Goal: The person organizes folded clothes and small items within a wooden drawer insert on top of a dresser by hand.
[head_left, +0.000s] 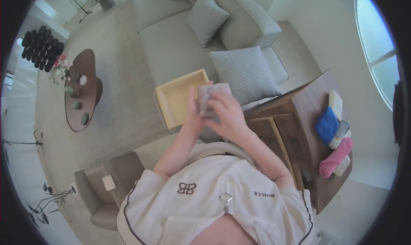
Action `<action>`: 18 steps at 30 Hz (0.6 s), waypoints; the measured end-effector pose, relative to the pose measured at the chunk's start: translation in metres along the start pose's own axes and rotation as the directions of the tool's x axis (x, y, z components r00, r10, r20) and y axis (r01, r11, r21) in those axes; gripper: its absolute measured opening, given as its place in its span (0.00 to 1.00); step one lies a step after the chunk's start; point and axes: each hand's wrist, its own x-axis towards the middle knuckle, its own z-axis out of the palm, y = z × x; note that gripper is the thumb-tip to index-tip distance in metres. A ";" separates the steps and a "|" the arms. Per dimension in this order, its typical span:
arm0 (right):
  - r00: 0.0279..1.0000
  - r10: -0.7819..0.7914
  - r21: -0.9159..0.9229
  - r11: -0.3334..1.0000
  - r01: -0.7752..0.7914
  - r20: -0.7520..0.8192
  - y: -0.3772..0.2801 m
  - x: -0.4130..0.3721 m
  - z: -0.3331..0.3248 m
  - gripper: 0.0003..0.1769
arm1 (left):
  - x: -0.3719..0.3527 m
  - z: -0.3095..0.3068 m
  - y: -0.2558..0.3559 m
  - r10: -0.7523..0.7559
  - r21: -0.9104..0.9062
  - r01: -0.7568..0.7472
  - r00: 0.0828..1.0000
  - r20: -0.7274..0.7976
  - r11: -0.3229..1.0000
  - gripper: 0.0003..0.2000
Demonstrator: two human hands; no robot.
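A small square bundle (207, 104), pale greyish pink and apparently folded cloth, is between my two hands in front of my body. My left hand (195, 113) supports it from the left side and below, its thumb pointing up along the edge. The fingers of my right hand (227, 112) bend over its top face, pressing on it. Just left of my hands, an open wooden box (163, 103) rests at the sofa's edge. Its visible inside is bare; my left hand and the bundle cover its right part.
On my right stands a dark wooden cabinet (306, 129) with a drawer (274, 135) pulled out. A blue cloth (327, 126), a rolled pink towel (336, 158) and white pieces lie on top. A grey sofa (171, 43) with cushions is ahead; an oval table (81, 91) stands left.
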 end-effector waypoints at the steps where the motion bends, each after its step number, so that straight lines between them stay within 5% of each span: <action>1: 0.987 0.064 0.087 0.993 -0.078 0.145 -0.014 0.007 -0.011 0.26 | -0.002 -0.001 0.004 -0.015 -0.031 0.017 0.997 0.073 0.999 0.30; 3: 0.922 0.128 0.190 0.959 -0.208 0.364 -0.038 0.023 -0.031 0.34 | -0.005 -0.002 0.016 -0.029 -0.074 0.044 0.982 0.186 0.996 0.31; 5: 0.977 0.131 0.035 0.991 -0.127 -0.166 -0.052 0.044 -0.053 0.36 | -0.009 0.004 0.031 -0.046 -0.140 0.070 0.985 0.165 0.988 0.31; 6: 0.951 0.112 -0.013 0.993 -0.120 -0.290 -0.054 0.051 -0.053 0.37 | -0.012 0.008 0.032 -0.053 -0.164 0.079 0.986 0.160 0.983 0.31; 9: 0.976 0.203 -0.259 0.950 -0.176 0.080 -0.042 0.063 -0.011 0.35 | -0.018 0.024 0.032 -0.209 -0.308 0.335 0.902 0.377 0.891 0.32; 12: 0.957 0.133 -0.106 0.988 -0.109 0.257 -0.006 0.044 0.023 0.29 | -0.016 0.019 0.033 -0.128 -0.187 0.171 0.966 0.225 0.967 0.32; 15: 0.997 0.044 -0.030 0.999 -0.042 0.060 -0.021 0.066 0.016 0.26 | -0.014 0.009 0.047 -0.090 -0.024 0.095 0.982 0.164 0.995 0.41; 18: 0.799 0.478 -0.387 0.858 -0.337 0.366 -0.046 0.084 0.018 0.40 | -0.016 0.009 0.051 -0.108 -0.215 0.150 0.975 0.195 0.965 0.20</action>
